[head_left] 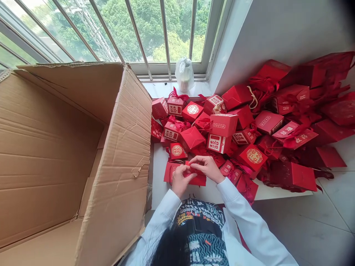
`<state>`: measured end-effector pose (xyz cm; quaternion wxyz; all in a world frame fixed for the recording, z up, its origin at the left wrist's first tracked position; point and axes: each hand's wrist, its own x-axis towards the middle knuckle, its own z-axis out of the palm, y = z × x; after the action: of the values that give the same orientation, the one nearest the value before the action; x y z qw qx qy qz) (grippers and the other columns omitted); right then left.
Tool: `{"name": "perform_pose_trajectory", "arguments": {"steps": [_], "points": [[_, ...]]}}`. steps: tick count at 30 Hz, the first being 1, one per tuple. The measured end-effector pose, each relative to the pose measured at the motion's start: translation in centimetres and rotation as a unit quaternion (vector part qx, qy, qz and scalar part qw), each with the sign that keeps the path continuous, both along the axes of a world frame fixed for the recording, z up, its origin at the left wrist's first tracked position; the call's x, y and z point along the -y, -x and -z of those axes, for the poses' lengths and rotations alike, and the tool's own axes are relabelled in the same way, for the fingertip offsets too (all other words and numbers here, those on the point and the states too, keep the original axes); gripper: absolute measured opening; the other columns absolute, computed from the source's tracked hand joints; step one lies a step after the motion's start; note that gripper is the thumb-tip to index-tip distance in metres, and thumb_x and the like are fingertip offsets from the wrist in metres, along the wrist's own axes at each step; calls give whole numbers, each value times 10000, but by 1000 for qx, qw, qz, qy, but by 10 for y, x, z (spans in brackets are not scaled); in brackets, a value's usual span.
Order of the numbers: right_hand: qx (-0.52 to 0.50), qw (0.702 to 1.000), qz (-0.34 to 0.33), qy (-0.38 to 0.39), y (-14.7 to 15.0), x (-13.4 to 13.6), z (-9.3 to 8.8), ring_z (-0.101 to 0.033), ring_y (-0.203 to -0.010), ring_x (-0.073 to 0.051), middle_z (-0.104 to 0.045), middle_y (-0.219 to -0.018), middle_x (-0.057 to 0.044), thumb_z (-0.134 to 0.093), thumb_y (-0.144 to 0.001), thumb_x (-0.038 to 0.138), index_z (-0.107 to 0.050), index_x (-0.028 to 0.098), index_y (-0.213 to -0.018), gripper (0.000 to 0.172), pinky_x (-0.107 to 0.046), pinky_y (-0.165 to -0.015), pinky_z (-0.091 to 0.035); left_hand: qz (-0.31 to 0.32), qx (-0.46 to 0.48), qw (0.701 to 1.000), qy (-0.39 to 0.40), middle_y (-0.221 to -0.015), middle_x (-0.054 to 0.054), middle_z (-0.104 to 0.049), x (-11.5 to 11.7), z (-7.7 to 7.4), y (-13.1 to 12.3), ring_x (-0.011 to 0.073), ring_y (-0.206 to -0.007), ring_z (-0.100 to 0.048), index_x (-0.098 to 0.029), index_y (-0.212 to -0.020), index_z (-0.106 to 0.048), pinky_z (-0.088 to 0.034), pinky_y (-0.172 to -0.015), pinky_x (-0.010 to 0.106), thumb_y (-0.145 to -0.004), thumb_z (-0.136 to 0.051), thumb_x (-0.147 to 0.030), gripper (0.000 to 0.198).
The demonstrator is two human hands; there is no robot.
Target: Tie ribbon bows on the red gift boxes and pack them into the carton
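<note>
At the front edge of the white ledge, my left hand and my right hand meet over a red gift box. Both hands are closed, thumbs and fingertips pinching red material at its top; the exact part between them is hidden by the fingers. A dark twisted cord lies by the left fingers. Just beyond stands a small red box with a round gold emblem. A red box with a pointed folded top sits behind the right hand.
Many red gift boxes with ribbons, such as one with a gold medallion, pile up across the ledge to the right. A large open cardboard carton stands at left. A bagged object rests on the sill below the barred window.
</note>
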<state>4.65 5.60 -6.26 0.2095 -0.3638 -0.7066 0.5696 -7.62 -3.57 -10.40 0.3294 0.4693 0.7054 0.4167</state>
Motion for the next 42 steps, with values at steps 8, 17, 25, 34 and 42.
{"name": "perform_pose_trajectory", "arguments": {"steps": [8, 17, 25, 34, 42], "points": [[106, 970, 132, -172, -43, 48, -4, -594, -782, -184, -661, -826, -37, -579, -846, 350, -637, 211, -816, 153, -310, -731, -462, -19, 43, 999, 1, -588, -48, -532, -1, 2, 0, 98, -546, -467, -170, -618, -605, -349, -540, 223, -693, -707, -342, 213], [194, 940, 156, -234, -32, 72, 27, -557, -809, -217, -624, -832, -58, -468, -914, 315, -635, 213, -876, 200, -324, -713, -435, -22, 53, 998, -39, -609, -21, -508, -1, 10, 0, 112, -577, -422, -178, -615, -645, -342, -554, 242, -726, -665, -469, 312], [147, 961, 147, -183, -40, 64, 26, -567, -705, -173, -611, -743, -29, -479, -902, 274, -592, 203, -758, 196, -273, -660, -432, -21, 48, 997, -60, -572, -2, -554, 0, 15, -1, 142, -611, -481, -214, -642, -725, -388, -594, 261, -743, -659, -463, 277], [109, 973, 150, -135, -38, 70, 19, -551, -745, -189, -615, -764, -33, -504, -874, 289, -613, 214, -750, 181, -297, -704, -407, -32, 48, 996, -66, -645, 13, -591, 1, 17, -4, 154, -665, -526, -193, -629, -698, -417, -657, 279, -777, -640, -405, 265], [58, 975, 214, -15, -35, 75, 26, -503, -549, -125, -563, -598, 18, -548, -833, 351, -580, 190, -703, 209, -230, -549, -402, -34, 41, 997, -58, -624, 9, -571, 1, 15, -6, 151, -661, -494, -183, -625, -683, -393, -639, 271, -796, -614, -402, 287]]}}
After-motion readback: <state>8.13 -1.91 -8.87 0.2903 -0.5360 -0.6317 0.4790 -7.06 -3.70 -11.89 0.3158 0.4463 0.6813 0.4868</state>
